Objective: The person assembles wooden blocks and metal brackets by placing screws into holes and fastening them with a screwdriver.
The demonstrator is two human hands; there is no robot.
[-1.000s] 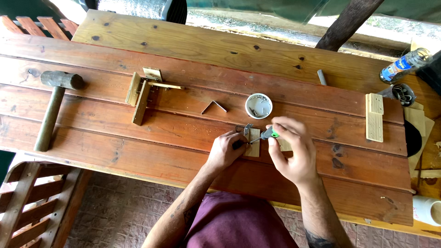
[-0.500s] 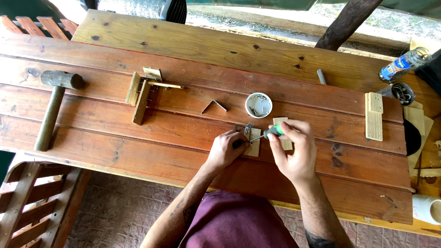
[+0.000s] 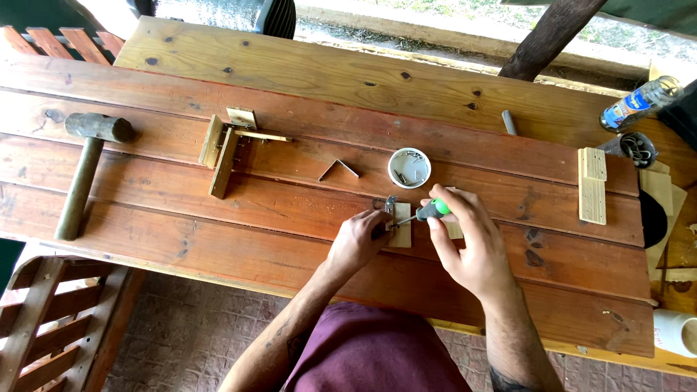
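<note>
My right hand (image 3: 468, 239) grips a screwdriver with a green handle (image 3: 434, 210), its tip pointing left at a small metal bracket (image 3: 390, 206) on a short wooden block (image 3: 401, 234). My left hand (image 3: 357, 239) pinches the block and the bracket from the left and holds them against the plank table (image 3: 218, 218). Just beyond the hands stands a small round white container (image 3: 409, 168) with metal screws inside.
A mallet (image 3: 83, 170) lies at the left. A small wooden assembly (image 3: 225, 149) and an angled metal bracket (image 3: 337, 169) lie in the middle. A drilled wooden strip (image 3: 592, 185), a bottle (image 3: 639, 103) and a white cup (image 3: 675, 330) are at the right. A slatted chair (image 3: 51, 319) stands below left.
The screwdriver handle has turned and shifted slightly in my right hand. My left hand stays on the block.
</note>
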